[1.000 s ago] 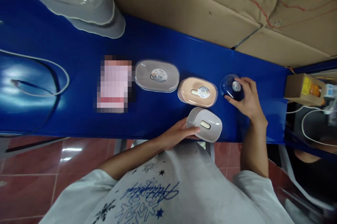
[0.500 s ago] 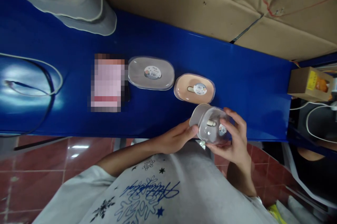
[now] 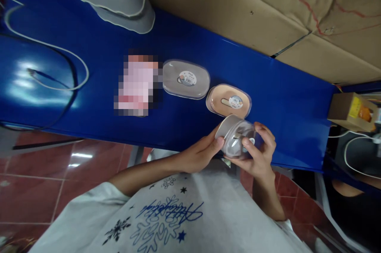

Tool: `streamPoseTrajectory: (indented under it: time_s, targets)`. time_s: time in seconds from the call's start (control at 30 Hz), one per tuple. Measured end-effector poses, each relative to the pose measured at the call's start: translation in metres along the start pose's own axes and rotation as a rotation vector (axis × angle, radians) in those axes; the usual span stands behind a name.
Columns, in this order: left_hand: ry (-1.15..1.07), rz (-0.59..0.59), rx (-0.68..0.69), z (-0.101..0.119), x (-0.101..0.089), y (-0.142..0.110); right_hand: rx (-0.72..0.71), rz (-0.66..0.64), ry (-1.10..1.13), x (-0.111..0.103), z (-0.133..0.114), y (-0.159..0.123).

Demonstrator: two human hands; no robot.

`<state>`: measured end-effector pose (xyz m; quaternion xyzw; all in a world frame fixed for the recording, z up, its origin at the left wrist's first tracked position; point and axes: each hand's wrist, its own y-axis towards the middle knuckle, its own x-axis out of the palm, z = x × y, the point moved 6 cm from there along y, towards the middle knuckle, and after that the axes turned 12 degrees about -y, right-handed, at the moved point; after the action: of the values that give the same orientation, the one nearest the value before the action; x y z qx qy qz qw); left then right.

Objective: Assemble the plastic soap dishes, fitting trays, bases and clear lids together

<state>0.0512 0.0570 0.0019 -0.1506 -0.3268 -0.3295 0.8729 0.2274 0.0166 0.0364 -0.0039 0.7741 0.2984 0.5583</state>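
Observation:
Between my hands, at the table's front edge, is a small grey plastic container (image 3: 224, 128) with a clear lid (image 3: 233, 148) that carries a round label. My left hand (image 3: 205, 150) grips the grey base from the left, thumb at the rim. My right hand (image 3: 258, 152) is wrapped round the clear lid, thumb pressed on its top. Just beyond them lies a peach oval container (image 3: 228, 104) with a clear lid and label. A larger grey oval container (image 3: 190, 82), also labelled, sits to its left.
A blurred-out pink item (image 3: 137, 86) lies left of the grey oval container. Large stacked grey containers (image 3: 131, 7) stand at the back left. Cables (image 3: 59, 46) curl on the blue table (image 3: 178, 124). Cardboard boxes (image 3: 226, 11) line the back; a small open carton (image 3: 342, 110) is at right.
The lid now sits closer against the grey base, my right hand having moved slightly left with it. The camera view has turned a little, shifting the table items rightward.

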Motion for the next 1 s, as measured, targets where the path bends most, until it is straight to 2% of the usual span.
streamPoseTrajectory:
  time_s: [0.17, 0.3, 0.43, 0.67, 0.87, 1.0]
  targets:
    - [-0.268, 0.068, -0.084, -0.025, -0.004, -0.005, 0.031, -0.029, 0.011, 0.005, 0.000, 0.004]
    - [-0.349, 0.150, -0.091, -0.032, -0.011, -0.005, 0.038, -0.019, 0.008, 0.005, 0.000, 0.004]
    - [-0.291, 0.143, -0.071, -0.025, -0.011, -0.005, -0.008, -0.039, -0.043, 0.004, -0.008, 0.010]
    - [-0.254, 0.162, -0.041, -0.022, -0.013, -0.005, 0.033, -0.065, 0.018, 0.011, -0.003, 0.010]
    - [-0.138, 0.185, -0.020, -0.010, -0.015, -0.004, 0.049, 0.005, 0.024, 0.019, 0.002, 0.006]
    - [-0.172, 0.168, -0.040, -0.010, -0.017, -0.005, 0.027, -0.062, 0.084, 0.017, 0.003, 0.011]
